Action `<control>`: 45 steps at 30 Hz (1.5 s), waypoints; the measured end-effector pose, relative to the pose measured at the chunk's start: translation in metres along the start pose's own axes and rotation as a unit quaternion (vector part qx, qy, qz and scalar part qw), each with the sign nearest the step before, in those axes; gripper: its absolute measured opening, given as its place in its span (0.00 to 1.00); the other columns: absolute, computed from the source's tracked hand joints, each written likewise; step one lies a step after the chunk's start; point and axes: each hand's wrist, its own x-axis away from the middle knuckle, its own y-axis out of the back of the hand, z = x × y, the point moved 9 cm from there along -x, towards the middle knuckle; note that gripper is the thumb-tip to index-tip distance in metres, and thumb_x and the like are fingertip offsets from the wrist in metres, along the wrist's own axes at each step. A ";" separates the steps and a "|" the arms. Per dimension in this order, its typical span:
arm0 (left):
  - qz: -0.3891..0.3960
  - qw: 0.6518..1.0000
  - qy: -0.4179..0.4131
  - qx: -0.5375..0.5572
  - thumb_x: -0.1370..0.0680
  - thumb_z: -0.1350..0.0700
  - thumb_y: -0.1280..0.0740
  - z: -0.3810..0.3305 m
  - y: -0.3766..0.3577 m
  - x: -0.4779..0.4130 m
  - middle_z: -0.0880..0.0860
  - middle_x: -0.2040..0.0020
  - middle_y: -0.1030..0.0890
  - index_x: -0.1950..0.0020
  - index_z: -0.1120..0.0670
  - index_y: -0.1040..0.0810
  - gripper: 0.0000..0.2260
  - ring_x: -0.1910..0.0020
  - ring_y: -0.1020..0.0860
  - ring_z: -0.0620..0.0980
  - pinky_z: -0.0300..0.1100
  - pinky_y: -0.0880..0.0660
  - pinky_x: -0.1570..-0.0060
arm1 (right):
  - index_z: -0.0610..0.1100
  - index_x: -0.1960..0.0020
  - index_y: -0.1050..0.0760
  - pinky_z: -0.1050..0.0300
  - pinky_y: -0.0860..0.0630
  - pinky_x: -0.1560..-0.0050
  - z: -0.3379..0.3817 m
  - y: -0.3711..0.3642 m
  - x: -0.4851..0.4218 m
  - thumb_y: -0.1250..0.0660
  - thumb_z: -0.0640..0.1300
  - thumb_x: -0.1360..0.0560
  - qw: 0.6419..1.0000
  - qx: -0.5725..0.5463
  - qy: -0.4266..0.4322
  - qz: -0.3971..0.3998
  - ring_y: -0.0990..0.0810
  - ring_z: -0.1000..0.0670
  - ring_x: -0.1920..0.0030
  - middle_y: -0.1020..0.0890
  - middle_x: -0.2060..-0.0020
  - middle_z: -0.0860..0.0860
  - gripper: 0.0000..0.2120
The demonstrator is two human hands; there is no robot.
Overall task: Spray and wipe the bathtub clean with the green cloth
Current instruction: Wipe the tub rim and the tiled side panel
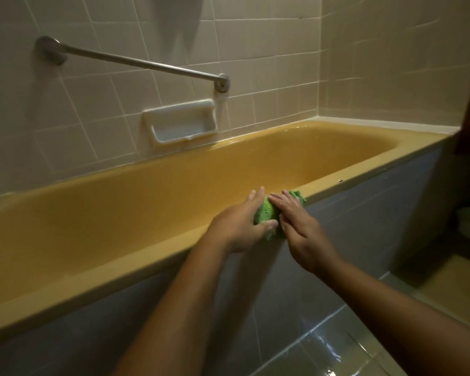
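Sitting bunched up on the near rim of the tub, the green cloth (269,213) is pretty much sandwiched between both hands. The left hand (238,226) has it from the left side, thumb tucked under the near edge of the cloth and fingers stretched forward over the rim toward the inside of the tub, so it's a loose grip on the cloth rather than a fist. The right hand (299,229) lies flat on top of the cloth's right part, fingers out straight and close together, pressing down more than grabbing; a bit of green pokes out past its fingertips. Both forearms come in bare from the bottom of the shot. Under and around the hands is the yellow bathtub (147,256), its rim running off to the left and right of them, the basin opening up just beyond the fingers. Below the hands, the tub's front panel (364,213) is grey tile, and the floor (337,343) near the right forearm looks wet and shiny. Past the tub, straight ahead of the hands, there's a white soap dish (179,123) set into the tiled wall (269,77), and up and to the left of that a metal grab bar (136,62) mounted at a slant. Lighting's dim, so fine detail on the cloth is mushy.
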 end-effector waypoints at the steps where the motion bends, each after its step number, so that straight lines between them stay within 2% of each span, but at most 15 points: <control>1: 0.057 0.998 -0.013 0.027 0.19 0.47 0.29 0.005 -0.003 -0.003 0.50 0.15 0.46 0.15 0.46 0.57 0.43 0.18 0.41 0.51 0.46 0.40 0.21 | 0.47 0.23 0.29 0.58 0.52 0.18 -0.002 0.001 -0.001 0.44 0.44 0.17 1.000 0.006 0.012 -0.003 0.46 0.67 0.21 0.33 0.24 0.57 0.23; 2: 0.086 0.996 -0.016 0.035 0.19 0.50 0.28 0.010 -0.005 -0.004 0.51 0.16 0.44 0.15 0.46 0.59 0.46 0.18 0.40 0.50 0.45 0.40 0.21 | 0.46 0.23 0.29 0.60 0.53 0.18 -0.003 0.000 -0.003 0.44 0.44 0.17 1.000 0.013 0.023 -0.007 0.45 0.67 0.21 0.32 0.24 0.57 0.23; 4: 0.076 0.997 -0.002 0.019 0.20 0.49 0.28 0.016 -0.005 -0.006 0.53 0.18 0.36 0.15 0.44 0.61 0.47 0.22 0.33 0.51 0.46 0.34 0.24 | 0.46 0.24 0.29 0.59 0.53 0.18 -0.007 -0.003 -0.007 0.44 0.47 0.16 0.999 0.032 0.034 -0.027 0.43 0.65 0.22 0.31 0.26 0.57 0.22; 6: 0.036 0.999 0.012 -0.035 0.20 0.44 0.29 0.013 -0.005 -0.009 0.54 0.21 0.31 0.16 0.42 0.62 0.46 0.25 0.28 0.55 0.50 0.29 0.30 | 0.47 0.25 0.28 0.49 0.50 0.18 -0.009 -0.003 -0.014 0.47 0.51 0.15 0.995 0.069 0.048 -0.061 0.38 0.58 0.23 0.27 0.28 0.54 0.22; 8: 0.016 0.995 0.025 -0.098 0.20 0.39 0.32 0.008 -0.009 -0.013 0.54 0.20 0.31 0.15 0.43 0.62 0.45 0.26 0.28 0.58 0.51 0.28 0.33 | 0.47 0.28 0.25 0.42 0.44 0.21 -0.013 0.002 -0.020 0.49 0.52 0.15 0.987 0.111 0.072 -0.092 0.31 0.50 0.27 0.24 0.33 0.51 0.22; 12: -0.006 0.979 0.014 -0.205 0.19 0.35 0.36 -0.019 -0.017 -0.035 0.56 0.26 0.27 0.16 0.51 0.51 0.40 0.31 0.26 0.59 0.52 0.28 0.41 | 0.43 0.36 0.19 0.40 0.34 0.28 -0.034 0.031 -0.027 0.45 0.51 0.16 0.971 0.141 0.131 -0.145 0.24 0.45 0.35 0.20 0.40 0.48 0.20; 17: 0.018 0.981 -0.021 -0.189 0.21 0.33 0.35 -0.058 -0.043 -0.093 0.55 0.30 0.23 0.21 0.49 0.44 0.35 0.34 0.23 0.60 0.51 0.29 0.48 | 0.41 0.39 0.18 0.42 0.30 0.37 -0.087 0.083 -0.046 0.44 0.50 0.18 0.958 0.176 0.139 -0.181 0.23 0.43 0.38 0.17 0.42 0.45 0.20; 22: 0.035 0.978 -0.070 -0.194 0.21 0.31 0.39 -0.093 -0.074 -0.157 0.53 0.27 0.26 0.21 0.45 0.42 0.33 0.31 0.25 0.57 0.53 0.26 0.42 | 0.41 0.39 0.18 0.45 0.31 0.37 -0.148 0.146 -0.063 0.45 0.49 0.18 0.954 0.186 0.137 -0.192 0.23 0.43 0.38 0.17 0.43 0.44 0.20; 25: 0.052 0.974 -0.092 -0.200 0.18 0.33 0.41 -0.121 -0.091 -0.194 0.54 0.20 0.33 0.17 0.49 0.47 0.36 0.25 0.31 0.56 0.52 0.29 0.34 | 0.40 0.41 0.18 0.48 0.32 0.38 -0.186 0.186 -0.074 0.45 0.48 0.18 0.949 0.192 0.137 -0.210 0.22 0.43 0.40 0.17 0.44 0.44 0.21; 30: 0.071 0.968 -0.124 -0.206 0.15 0.37 0.43 -0.176 -0.121 -0.256 0.52 0.16 0.43 0.15 0.51 0.54 0.36 0.20 0.39 0.53 0.49 0.35 0.27 | 0.39 0.42 0.17 0.41 0.29 0.39 -0.250 0.248 -0.092 0.45 0.48 0.19 0.945 0.187 0.140 -0.227 0.21 0.40 0.42 0.17 0.45 0.44 0.21; 38: 0.098 0.960 -0.129 -0.227 0.14 0.38 0.47 -0.249 -0.163 -0.347 0.53 0.16 0.43 0.15 0.50 0.59 0.34 0.22 0.35 0.56 0.53 0.31 0.29 | 0.39 0.42 0.18 0.39 0.31 0.35 -0.363 0.354 -0.127 0.47 0.49 0.19 0.948 0.197 0.100 -0.228 0.22 0.41 0.40 0.17 0.44 0.44 0.22; 42: 0.110 0.959 -0.118 -0.234 0.15 0.37 0.48 -0.273 -0.179 -0.381 0.56 0.17 0.41 0.15 0.49 0.60 0.34 0.25 0.32 0.59 0.57 0.28 0.31 | 0.39 0.40 0.20 0.40 0.33 0.31 -0.414 0.408 -0.145 0.50 0.51 0.18 0.957 0.185 0.033 -0.222 0.23 0.41 0.40 0.19 0.44 0.42 0.24; 45: 0.114 0.959 -0.107 -0.234 0.15 0.36 0.48 -0.288 -0.191 -0.406 0.58 0.20 0.38 0.15 0.49 0.59 0.34 0.28 0.29 0.61 0.58 0.27 0.34 | 0.40 0.41 0.19 0.38 0.31 0.34 -0.424 0.427 -0.149 0.49 0.52 0.19 0.951 0.190 -0.010 -0.244 0.23 0.42 0.42 0.19 0.45 0.43 0.24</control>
